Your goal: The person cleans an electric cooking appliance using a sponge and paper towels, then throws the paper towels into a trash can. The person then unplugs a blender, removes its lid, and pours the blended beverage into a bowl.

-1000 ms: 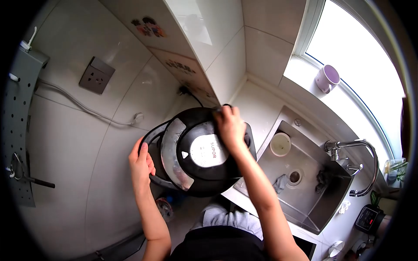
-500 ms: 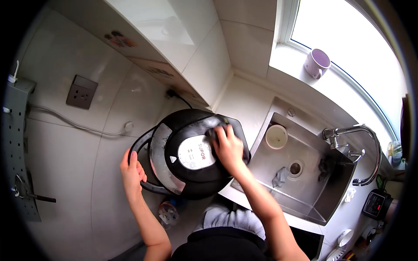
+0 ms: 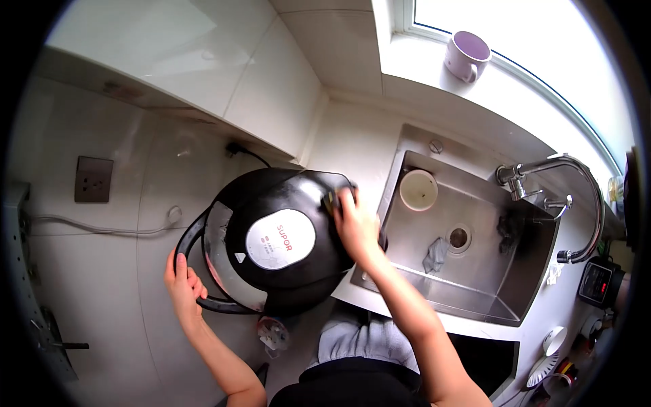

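Note:
A large round black SUPOR electric cooker [image 3: 227, 183] sits on the counter left of the sink, its lid bearing a white oval label. My left hand [image 3: 184, 281] is closed round the curved black handle at its left edge, thumb on top. On the right side of the lid, my right hand [image 3: 356, 227] presses a small dark pad with a yellowish patch [image 3: 331, 201], which looks like a sponge. My fingers partly hide it. The lid around the pad has a greyish, wet-looking sheen.
The steel sink [image 3: 434, 288] to the right holds a pale bowl [image 3: 418, 190] and a grey cloth [image 3: 435, 255]. A faucet [image 3: 576, 163] arches over its right end. A purple mug [image 3: 468, 57] stands on the sill. A cabinet [image 3: 271, 88] juts out above the cooker.
My view has shifted, so the cooker appears further left. My right hand has moved the pad from beside the label outward to the lid's right edge. My left hand keeps its hold.

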`<state>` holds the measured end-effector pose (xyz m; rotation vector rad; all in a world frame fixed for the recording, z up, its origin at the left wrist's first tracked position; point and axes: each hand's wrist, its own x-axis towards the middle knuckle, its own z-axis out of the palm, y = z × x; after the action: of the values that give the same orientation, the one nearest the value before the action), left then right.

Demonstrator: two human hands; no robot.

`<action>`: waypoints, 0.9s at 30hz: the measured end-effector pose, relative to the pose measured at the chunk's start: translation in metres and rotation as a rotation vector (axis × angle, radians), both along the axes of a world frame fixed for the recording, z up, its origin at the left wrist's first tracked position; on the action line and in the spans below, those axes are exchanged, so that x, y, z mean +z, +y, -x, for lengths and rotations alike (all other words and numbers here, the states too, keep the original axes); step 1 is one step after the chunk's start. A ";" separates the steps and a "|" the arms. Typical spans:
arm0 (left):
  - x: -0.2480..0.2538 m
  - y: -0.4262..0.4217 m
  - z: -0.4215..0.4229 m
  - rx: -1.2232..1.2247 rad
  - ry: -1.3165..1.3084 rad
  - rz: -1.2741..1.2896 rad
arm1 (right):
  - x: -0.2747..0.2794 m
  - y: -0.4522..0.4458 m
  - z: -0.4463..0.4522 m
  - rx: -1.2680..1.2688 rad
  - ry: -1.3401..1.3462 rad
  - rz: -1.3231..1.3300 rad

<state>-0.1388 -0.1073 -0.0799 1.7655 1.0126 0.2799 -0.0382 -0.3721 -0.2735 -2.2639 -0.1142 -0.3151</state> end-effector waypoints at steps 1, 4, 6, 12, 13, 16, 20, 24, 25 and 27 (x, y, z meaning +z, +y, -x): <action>0.000 0.000 -0.001 0.006 0.001 -0.014 | -0.006 0.004 -0.032 0.004 0.051 -0.040; -0.002 0.003 -0.001 0.016 -0.004 -0.039 | -0.019 0.009 -0.087 0.009 0.054 0.000; -0.002 0.004 0.000 0.006 0.009 -0.047 | -0.018 0.002 -0.059 -0.024 0.025 -0.017; 0.000 0.002 0.000 0.004 0.029 -0.079 | -0.014 -0.038 0.065 -0.022 0.072 -0.010; 0.001 0.000 -0.001 -0.008 0.038 -0.087 | -0.009 -0.036 0.054 -0.017 0.099 0.006; -0.001 0.001 0.000 0.005 0.048 -0.112 | -0.013 -0.012 -0.021 -0.019 0.052 0.000; -0.003 0.006 0.000 -0.004 0.046 -0.128 | -0.023 0.007 -0.081 0.011 0.150 -0.034; -0.006 0.018 0.002 0.009 0.029 -0.103 | -0.019 -0.027 0.005 -0.056 0.131 -0.037; -0.006 0.017 0.003 0.013 0.030 -0.110 | -0.018 -0.038 0.031 -0.078 0.158 -0.030; -0.013 0.014 0.001 0.036 0.031 -0.199 | -0.018 -0.067 0.065 -0.033 0.296 -0.100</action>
<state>-0.1401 -0.0935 -0.0924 1.9372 1.0694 0.3885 -0.1037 -0.4388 -0.2914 -2.1877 0.0912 -0.0001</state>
